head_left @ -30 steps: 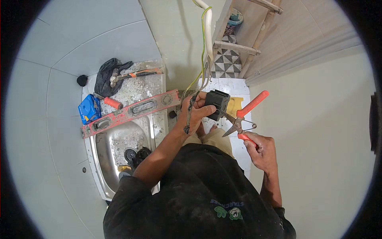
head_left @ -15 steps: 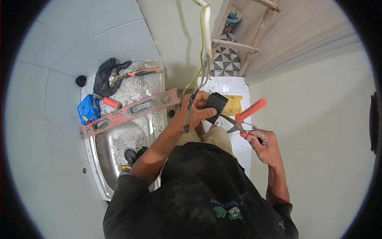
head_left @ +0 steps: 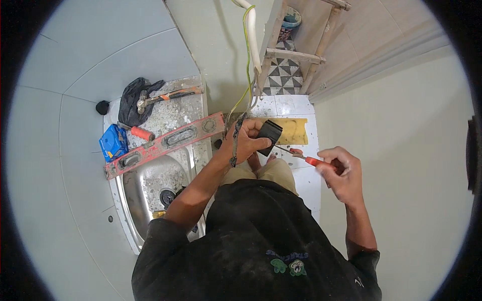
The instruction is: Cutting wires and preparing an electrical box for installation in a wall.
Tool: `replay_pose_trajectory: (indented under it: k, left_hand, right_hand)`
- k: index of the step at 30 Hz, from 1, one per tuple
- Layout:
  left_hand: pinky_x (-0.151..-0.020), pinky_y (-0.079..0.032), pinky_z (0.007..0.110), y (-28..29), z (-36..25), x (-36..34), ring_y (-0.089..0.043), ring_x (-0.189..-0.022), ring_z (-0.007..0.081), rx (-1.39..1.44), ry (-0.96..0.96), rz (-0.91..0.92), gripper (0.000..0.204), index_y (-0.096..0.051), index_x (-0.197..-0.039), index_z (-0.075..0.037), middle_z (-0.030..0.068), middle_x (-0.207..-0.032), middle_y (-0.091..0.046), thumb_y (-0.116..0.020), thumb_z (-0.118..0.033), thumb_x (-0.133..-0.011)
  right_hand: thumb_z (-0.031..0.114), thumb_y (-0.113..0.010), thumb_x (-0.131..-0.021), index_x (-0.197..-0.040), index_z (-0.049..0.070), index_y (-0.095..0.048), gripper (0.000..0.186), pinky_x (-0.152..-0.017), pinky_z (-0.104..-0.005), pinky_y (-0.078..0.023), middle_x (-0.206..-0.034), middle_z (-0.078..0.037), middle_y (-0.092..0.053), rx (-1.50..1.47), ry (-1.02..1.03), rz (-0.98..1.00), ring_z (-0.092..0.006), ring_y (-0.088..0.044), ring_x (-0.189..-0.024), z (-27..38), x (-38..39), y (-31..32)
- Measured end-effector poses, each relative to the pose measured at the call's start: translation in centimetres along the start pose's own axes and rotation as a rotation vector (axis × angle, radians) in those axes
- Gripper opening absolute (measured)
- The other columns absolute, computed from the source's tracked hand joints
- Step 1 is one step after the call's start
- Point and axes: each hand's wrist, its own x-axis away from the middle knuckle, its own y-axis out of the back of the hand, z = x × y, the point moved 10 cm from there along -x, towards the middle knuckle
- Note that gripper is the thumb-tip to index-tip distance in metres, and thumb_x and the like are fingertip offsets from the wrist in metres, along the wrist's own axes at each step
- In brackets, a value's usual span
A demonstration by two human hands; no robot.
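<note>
Near the centre of the frame the left hand (head_left: 244,142) is closed around a small black box (head_left: 269,135), thumb across its face and fingers wrapped behind it. A bundle of wires (head_left: 244,103), 1 of them yellow-green, runs from the top of the frame beside a white conduit (head_left: 252,35) down to that hand, and a dark strand hangs below the wrist.

Just right of centre the right hand (head_left: 341,173) is clamped on the red handles of a pair of pliers (head_left: 305,157), fingers curled tight over them. The metal nose of the pliers points left and reaches the lower right edge of the black box (whether the tip is actually touching it or a wire there, I cannot tell).

In the left half of the frame a steel sink (head_left: 145,188) sits in a dusty counter, with a long red spirit level (head_left: 165,145) lying diagonally across its top edge. Above the level lie a hammer (head_left: 168,96) resting on a black cloth (head_left: 133,98), and a blue box (head_left: 113,142) at the left end. A yellow sponge-like block (head_left: 293,131) lies on the white floor tiles just right of the black box, and a wooden ladder (head_left: 296,50) stands at the upper centre.
</note>
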Motion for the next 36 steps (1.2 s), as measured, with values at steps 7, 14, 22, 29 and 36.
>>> replay_pose_trajectory:
  k: [7,14,22,29,36]
  left_hand:
    - [-0.069,-0.053,0.025,0.8,0.1,-0.2,-0.063,-0.076,0.0085,-0.041,-0.081,-0.044,0.017,-0.062,-0.093,0.000,0.0050,-0.087,-0.068,-0.071,0.002,-0.079]
    - [-0.069,-0.053,0.025,1.6,0.6,-0.5,-0.064,-0.075,0.0094,0.086,-0.034,-0.049,0.017,-0.062,-0.093,0.000,0.0055,-0.088,-0.068,-0.069,0.002,-0.078]
    - [-0.072,-0.053,0.025,0.7,0.2,-0.5,-0.064,-0.077,0.0104,0.267,0.035,0.068,0.020,-0.064,-0.094,0.000,0.0061,-0.090,-0.069,-0.071,0.001,-0.076]
    - [-0.073,-0.052,0.024,0.6,-1.4,-1.0,-0.063,-0.078,0.0087,0.048,-0.011,0.073,0.022,-0.063,-0.096,0.001,0.0050,-0.090,-0.068,-0.072,0.001,-0.076]
    - [-0.069,-0.052,0.026,1.1,-1.4,-0.9,-0.064,-0.075,0.0109,0.007,-0.056,0.038,0.024,-0.064,-0.098,0.004,0.0077,-0.086,-0.069,-0.071,-0.004,-0.076]
  right_hand:
    - [0.012,-0.054,-0.090,-0.085,-0.002,-0.064,0.019,-0.048,-0.0248,-0.038,-0.057,0.002,-0.049,-0.201,-0.577,0.341,-0.0063,-0.045,-0.053,-5.0,2.0,-2.5]
    - [0.008,-0.064,-0.082,-0.100,0.002,-0.068,0.019,-0.053,-0.0336,-0.046,-0.066,-0.013,-0.057,0.342,0.228,0.177,-0.0277,-0.058,-0.056,-0.4,2.2,-3.7]
    - [-0.008,-0.069,-0.075,-0.098,0.002,-0.069,0.025,-0.053,-0.0283,-0.048,-0.077,-0.008,-0.059,0.348,0.432,-0.091,-0.0179,-0.058,-0.059,-0.4,0.9,-1.8]
    - [0.006,-0.061,-0.086,-0.089,-0.003,-0.063,0.010,-0.045,-0.0262,-0.048,-0.072,-0.006,-0.057,-0.867,-0.316,-0.213,-0.0120,-0.052,-0.050,-6.3,-0.6,-0.7]
    - [0.014,-0.046,-0.091,-0.089,-0.003,-0.063,0.024,-0.034,-0.0262,-0.035,-0.058,-0.004,-0.052,-0.683,-0.702,0.311,-0.0130,-0.045,-0.042,-7.6,1.8,-3.9]
